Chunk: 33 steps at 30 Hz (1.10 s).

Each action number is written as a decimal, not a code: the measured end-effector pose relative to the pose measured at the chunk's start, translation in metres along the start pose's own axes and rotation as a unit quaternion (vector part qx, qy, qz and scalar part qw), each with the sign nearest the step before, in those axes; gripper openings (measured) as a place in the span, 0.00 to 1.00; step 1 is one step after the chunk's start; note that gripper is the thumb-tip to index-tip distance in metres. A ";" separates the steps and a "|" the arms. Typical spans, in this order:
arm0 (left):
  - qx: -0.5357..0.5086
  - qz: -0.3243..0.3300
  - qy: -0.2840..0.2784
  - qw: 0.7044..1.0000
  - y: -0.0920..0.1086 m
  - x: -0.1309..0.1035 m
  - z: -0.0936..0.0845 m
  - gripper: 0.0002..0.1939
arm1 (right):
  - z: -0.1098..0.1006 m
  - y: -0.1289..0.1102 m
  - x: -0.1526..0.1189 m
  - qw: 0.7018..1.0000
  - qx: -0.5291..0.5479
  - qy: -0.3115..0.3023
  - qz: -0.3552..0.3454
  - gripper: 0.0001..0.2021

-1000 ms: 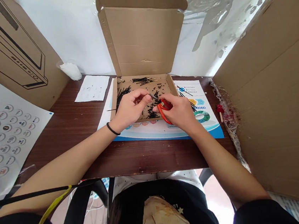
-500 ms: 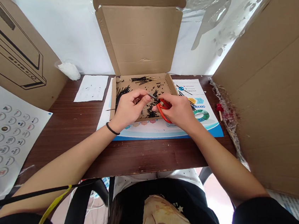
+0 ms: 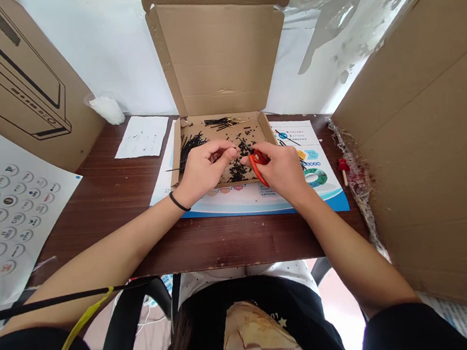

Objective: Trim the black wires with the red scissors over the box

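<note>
My left hand (image 3: 209, 163) is closed in a pinch over the open cardboard box (image 3: 176, 164). A thin black wire (image 3: 172, 170) sticks out past its left side over the box wall; the part at the fingertips is mostly hidden. In my right hand (image 3: 280, 167) are scissors with red-orange handles (image 3: 259, 171) and dark blades (image 3: 246, 146), pointing up and left, slightly apart from the left fingertips. Inside the box lie black wires (image 3: 191, 145) at the left, a bundle with gold-coloured ends (image 3: 223, 122) at the back, and many small black cut pieces (image 3: 237, 172).
Under the box is a printed sheet (image 3: 236, 205) on the dark wooden table (image 3: 224, 245). More black wires (image 3: 288, 137) lie right of the box. A white paper (image 3: 141, 135) is at the left. Tall cardboard (image 3: 426, 149) stands at the right, with a small red-topped object (image 3: 343, 169) near it.
The scissors have drawn slightly right, away from the left fingertips, and their blades now point more steeply up. My left hand stays in nearly the same place, still pinched.
</note>
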<state>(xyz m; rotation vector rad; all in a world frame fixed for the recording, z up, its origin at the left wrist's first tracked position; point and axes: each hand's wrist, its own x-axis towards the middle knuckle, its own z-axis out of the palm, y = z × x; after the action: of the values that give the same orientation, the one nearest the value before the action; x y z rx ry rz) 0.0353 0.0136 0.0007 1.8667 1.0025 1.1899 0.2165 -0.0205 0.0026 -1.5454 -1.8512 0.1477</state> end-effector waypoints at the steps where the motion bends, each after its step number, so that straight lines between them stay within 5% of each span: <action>1: -0.004 -0.005 0.002 1.000 0.000 0.000 0.000 0.24 | -0.001 0.000 0.000 1.000 0.010 0.000 0.004 0.20; 33: -0.008 0.003 0.009 1.000 -0.004 0.002 -0.002 0.22 | -0.002 -0.001 -0.001 0.999 0.008 -0.031 -0.039 0.18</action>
<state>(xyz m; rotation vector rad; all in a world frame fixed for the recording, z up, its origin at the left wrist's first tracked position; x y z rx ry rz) 0.0336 0.0174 -0.0013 1.8505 0.9939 1.2161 0.2173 -0.0221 0.0041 -1.4707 -1.9497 0.1759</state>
